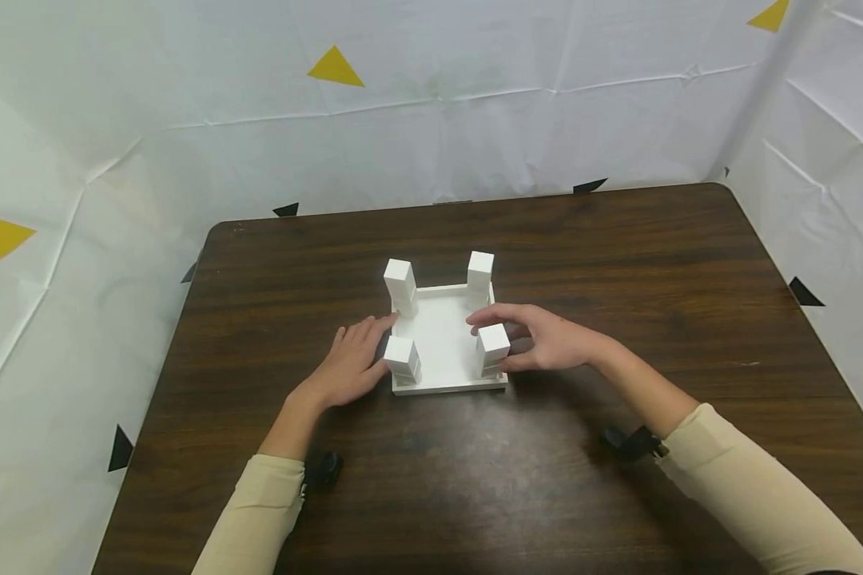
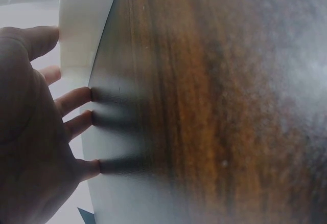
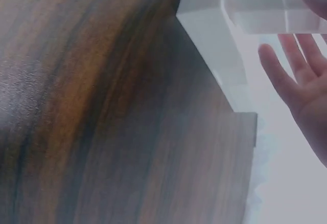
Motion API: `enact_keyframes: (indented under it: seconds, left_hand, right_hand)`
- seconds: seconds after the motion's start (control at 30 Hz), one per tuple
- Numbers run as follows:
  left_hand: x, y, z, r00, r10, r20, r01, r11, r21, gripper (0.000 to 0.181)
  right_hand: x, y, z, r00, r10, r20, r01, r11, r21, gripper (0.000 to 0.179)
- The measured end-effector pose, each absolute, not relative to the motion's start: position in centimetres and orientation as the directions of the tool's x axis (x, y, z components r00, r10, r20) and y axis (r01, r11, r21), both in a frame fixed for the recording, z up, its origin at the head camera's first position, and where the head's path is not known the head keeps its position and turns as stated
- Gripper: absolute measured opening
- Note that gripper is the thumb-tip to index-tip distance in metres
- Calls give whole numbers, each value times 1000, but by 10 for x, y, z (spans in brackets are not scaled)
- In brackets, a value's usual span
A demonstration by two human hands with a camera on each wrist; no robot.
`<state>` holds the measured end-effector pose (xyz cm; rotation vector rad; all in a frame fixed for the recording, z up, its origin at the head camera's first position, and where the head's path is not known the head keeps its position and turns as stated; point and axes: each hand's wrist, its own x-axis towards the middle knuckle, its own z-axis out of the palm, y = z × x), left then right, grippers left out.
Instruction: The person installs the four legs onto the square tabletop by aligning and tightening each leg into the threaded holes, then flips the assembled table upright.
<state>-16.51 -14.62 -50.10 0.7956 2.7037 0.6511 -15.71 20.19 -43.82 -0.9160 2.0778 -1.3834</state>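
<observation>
A small white table lies upside down, its square top flat on the brown tabletop and a leg upright at each corner. My left hand rests along the left side, fingers straight and spread, index fingertip and thumb at the edge. In the left wrist view its fingertips point at the white side. My right hand curves round the near right leg. The right wrist view has the thumb lying against this leg, with the other fingers on its far side.
Three more white legs stand at the other corners: far left, far right and near left. The brown wood tabletop reaches out on all sides. White sheeting with yellow and black triangles surrounds it.
</observation>
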Motion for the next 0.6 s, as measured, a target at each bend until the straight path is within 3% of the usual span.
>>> enact_keyframes:
  seconds: [0.27,0.6]
  left_hand:
    - [-165,-146,-502,-821,560,-112,449,753,480,65]
    - [-165,-146,-503,-820,560,-118,449,756,476,65]
  right_hand:
    - [-159,200,-437,-531,-847,-27,-268,198,-943,65]
    - [-157,199,-437,-535,-842,-61,-252,228,-940,55]
